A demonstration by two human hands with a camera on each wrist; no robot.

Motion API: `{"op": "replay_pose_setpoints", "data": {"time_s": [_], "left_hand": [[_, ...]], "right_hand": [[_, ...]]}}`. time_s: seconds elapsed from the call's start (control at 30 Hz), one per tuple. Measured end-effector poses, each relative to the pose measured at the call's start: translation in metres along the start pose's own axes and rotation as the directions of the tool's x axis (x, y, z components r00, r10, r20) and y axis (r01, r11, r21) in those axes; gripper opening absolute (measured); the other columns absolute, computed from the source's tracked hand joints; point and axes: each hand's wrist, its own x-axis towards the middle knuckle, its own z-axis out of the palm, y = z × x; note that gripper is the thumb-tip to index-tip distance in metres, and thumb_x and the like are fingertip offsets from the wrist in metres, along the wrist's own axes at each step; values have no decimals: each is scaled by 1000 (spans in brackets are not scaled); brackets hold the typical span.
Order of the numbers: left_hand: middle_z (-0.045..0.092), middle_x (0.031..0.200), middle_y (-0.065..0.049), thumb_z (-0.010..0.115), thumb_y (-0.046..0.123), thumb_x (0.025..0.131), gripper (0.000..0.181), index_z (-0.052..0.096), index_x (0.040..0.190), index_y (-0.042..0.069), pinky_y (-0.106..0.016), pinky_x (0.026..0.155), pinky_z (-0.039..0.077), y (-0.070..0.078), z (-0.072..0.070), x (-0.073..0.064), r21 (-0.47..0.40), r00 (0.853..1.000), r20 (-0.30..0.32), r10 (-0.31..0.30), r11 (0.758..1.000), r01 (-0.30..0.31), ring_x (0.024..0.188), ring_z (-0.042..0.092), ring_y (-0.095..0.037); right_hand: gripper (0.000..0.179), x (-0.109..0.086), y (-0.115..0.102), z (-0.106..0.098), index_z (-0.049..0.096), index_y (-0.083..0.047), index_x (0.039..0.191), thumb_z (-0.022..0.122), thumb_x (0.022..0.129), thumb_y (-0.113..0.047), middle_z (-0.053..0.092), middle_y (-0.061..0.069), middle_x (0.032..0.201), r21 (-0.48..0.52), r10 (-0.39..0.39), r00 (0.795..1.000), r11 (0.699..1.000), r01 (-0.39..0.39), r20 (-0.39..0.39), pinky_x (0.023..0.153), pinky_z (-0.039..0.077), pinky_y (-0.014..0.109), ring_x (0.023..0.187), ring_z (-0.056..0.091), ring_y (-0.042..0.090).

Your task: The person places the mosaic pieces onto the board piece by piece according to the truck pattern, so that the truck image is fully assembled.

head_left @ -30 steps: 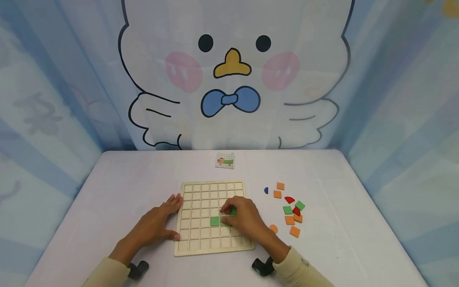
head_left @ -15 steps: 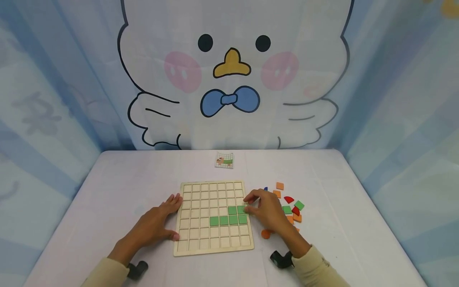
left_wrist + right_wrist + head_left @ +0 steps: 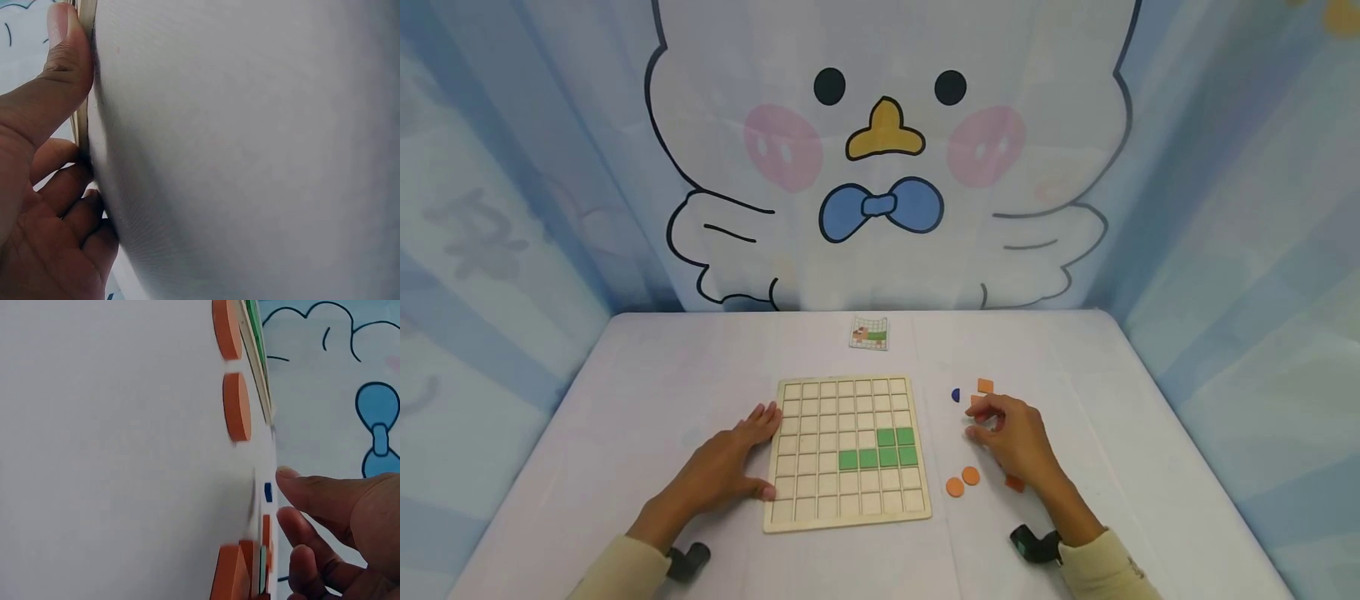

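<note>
A light wooden grid board (image 3: 817,507) lies flat on the white table, with several green square tiles (image 3: 887,457) in cells on its right side. My left hand (image 3: 718,468) rests at the board's left edge; in the left wrist view its thumb (image 3: 59,62) and fingertips touch the rim. Over the loose pieces right of the board hovers my right hand (image 3: 1015,437), thumb and fingers apart with nothing between them. It hides most of those pieces. An orange square (image 3: 985,386) and a blue half-circle (image 3: 956,395) show beyond its fingertips, and an orange tile (image 3: 1015,483) peeks out below.
Two orange discs (image 3: 955,487) lie between the board and my right hand. A small picture card (image 3: 869,333) with a grid drawing sits behind the board. Curtains with a cartoon bird (image 3: 883,133) stand behind and beside the table.
My right hand has moved from over the board rightward to the loose pieces, uncovering the green tiles and both orange discs. My left hand has stayed at the board's edge.
</note>
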Motion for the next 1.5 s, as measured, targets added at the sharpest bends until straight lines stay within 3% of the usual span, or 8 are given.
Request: {"op": "replay_pose_setpoints", "data": {"time_s": [0.27,0.53,0.7,0.8,0.93,1.13,1.5], "left_hand": [[28,174,-12,97,36,65,122,35,165,6,-66,126,33,1,-1,0,16,1000,3,2,1000,-2,162,27,-40],[28,174,-13,97,37,65,121,35,165,6,-68,125,33,-1,0,0,7,1000,-5,13,1000,-13,162,27,-41],[28,174,-13,97,36,65,121,35,165,6,-67,125,33,-2,1,1,7,1000,-10,17,1000,-17,162,27,-40],[28,174,-12,97,37,65,121,35,165,6,-67,125,33,-2,2,1,7,1000,-8,15,1000,-15,162,27,-40],[28,174,-12,97,37,65,121,35,165,7,-66,126,33,-1,1,1,8,1000,-6,8,1000,-8,162,27,-40],[27,175,-11,97,37,65,122,35,165,7,-66,126,32,0,0,0,2,1000,-1,2,1000,-2,162,27,-39],[28,174,-13,97,37,65,121,36,165,6,-66,126,33,0,0,-1,-6,1000,-14,17,1000,-17,162,28,-40]], "right_hand": [[22,-7,24,-23,80,-14,107,88,87,-13,75,6,101,-27,33,999,999,-33,-20,65,44,25,83,57,20],[22,-10,35,-31,80,-12,109,88,88,-15,75,12,111,-54,65,998,996,-66,-26,81,46,33,105,63,31],[21,-11,34,-30,80,-11,108,87,89,-16,74,19,119,-73,71,997,995,-70,5,97,53,51,117,63,40],[21,-12,32,-29,80,-13,107,88,88,-16,74,19,122,-95,73,997,993,-69,31,107,52,61,121,63,41],[22,-12,29,-28,80,-13,106,89,86,-16,74,10,105,-130,54,997,990,-46,59,97,56,51,105,65,31],[19,-10,26,-25,75,-15,97,90,86,-20,67,0,89,-144,51,993,989,-35,108,77,49,31,89,59,19],[18,-4,6,-11,72,-16,88,90,86,-15,64,-1,77,-33,23,992,999,-19,127,63,45,25,75,56,16]]}}
